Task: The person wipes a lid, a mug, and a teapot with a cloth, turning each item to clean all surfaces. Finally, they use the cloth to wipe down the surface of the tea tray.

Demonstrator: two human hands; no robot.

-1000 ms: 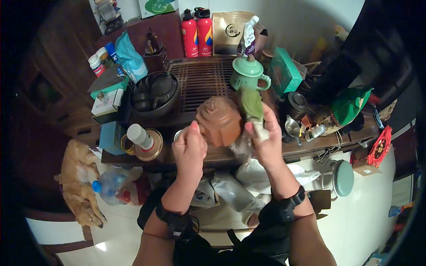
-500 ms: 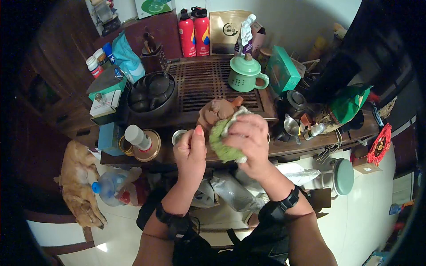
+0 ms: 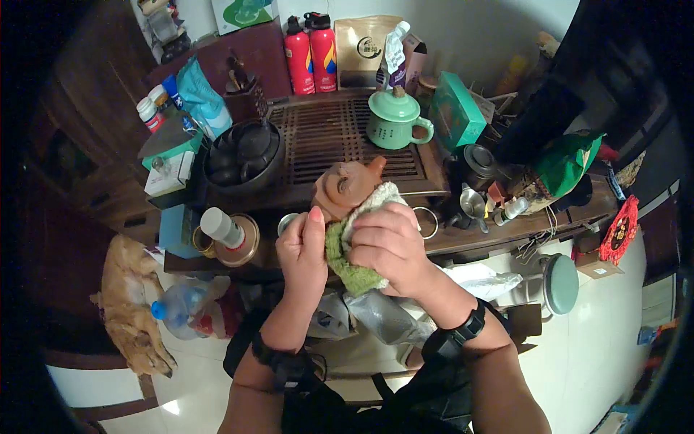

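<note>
A brown clay teapot (image 3: 345, 186) with an orange-brown spout is held up over the front edge of the dark wooden table. My left hand (image 3: 302, 249) is closed at the teapot's near left side, thumb up, on a part of it that my fingers hide. Bunched in my right hand (image 3: 389, 246) is a green and white cloth (image 3: 354, 269), pressed against the teapot's near right side. Beyond the teapot lies a slatted tea tray (image 3: 318, 137), with a pale green lidded mug (image 3: 395, 119) on its right part.
A black bowl of dark cups (image 3: 244, 155) and a white-capped container (image 3: 223, 228) stand left. Two red canisters (image 3: 312, 58) are at the back. Metal cups (image 3: 473, 206) stand right. A dog (image 3: 131, 304) lies on the floor by a large bottle (image 3: 179, 311).
My right hand and the cloth have moved down and slightly left along the teapot, baring more of its body. The teapot is turned a little, and the view has shifted slightly.
</note>
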